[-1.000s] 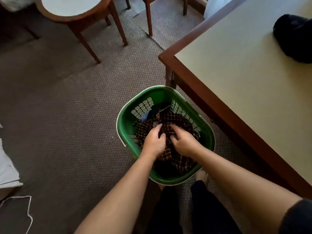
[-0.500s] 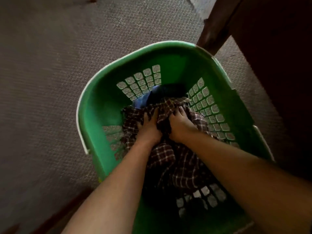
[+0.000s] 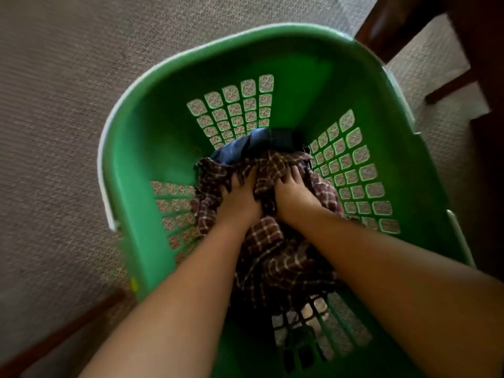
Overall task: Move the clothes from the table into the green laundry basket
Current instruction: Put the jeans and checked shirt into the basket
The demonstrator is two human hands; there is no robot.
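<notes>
Two hands are deep in the green laundry basket (image 3: 152,148). The plaid garment (image 3: 272,249) now sits lower than a second ago, on a blue garment (image 3: 245,148). Left hand (image 3: 240,200) and right hand (image 3: 294,197): each grip clamped on plaid cloth. Judged: piece delivered, release next. Surface top is out of view; only a dark table leg (image 3: 381,28) shows top right. The basket stands on grey-brown carpet (image 3: 54,105).

A grey-brown bumpy woven carpet (image 3: 54,105) covers the floor. A thin red-brown wooden bar (image 3: 68,330) lies slanted on the carpet's near left part.
</notes>
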